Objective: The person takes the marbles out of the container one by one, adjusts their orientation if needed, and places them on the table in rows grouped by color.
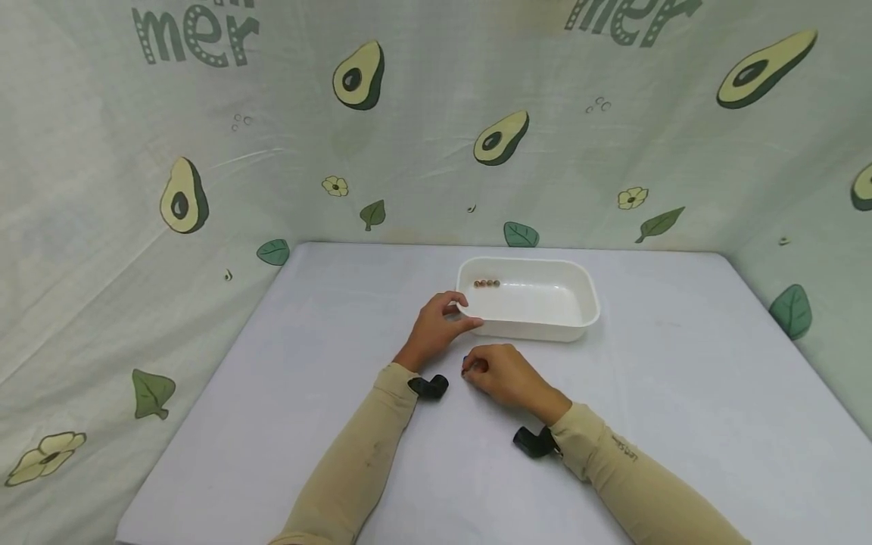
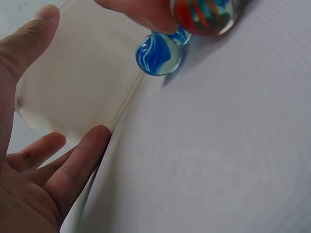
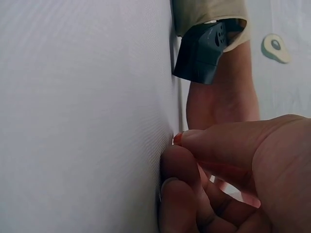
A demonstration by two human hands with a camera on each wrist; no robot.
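My left hand [image 1: 439, 325] holds the near-left corner of a white tray [image 1: 538, 331], its thumb and fingers on the tray's walls. On the tabletop in front of the tray, my right hand [image 1: 511, 376] pinches a red-orange marble [image 3: 178, 139] between thumb and forefinger. Close up in the left wrist view, that glass marble [image 2: 201, 14] shows green and white swirls as well. A blue swirled marble [image 2: 156, 54] lies just beside it, with another blue marble partly hidden behind a finger. Inside the tray, several brownish marbles [image 1: 487, 284] sit in a row towards the back left.
A white cloth covers the table [image 1: 327, 454]. Behind it and along both sides hangs a pale curtain [image 1: 422, 91] printed with avocados and leaves. Each wrist carries a small black camera [image 1: 534, 442].
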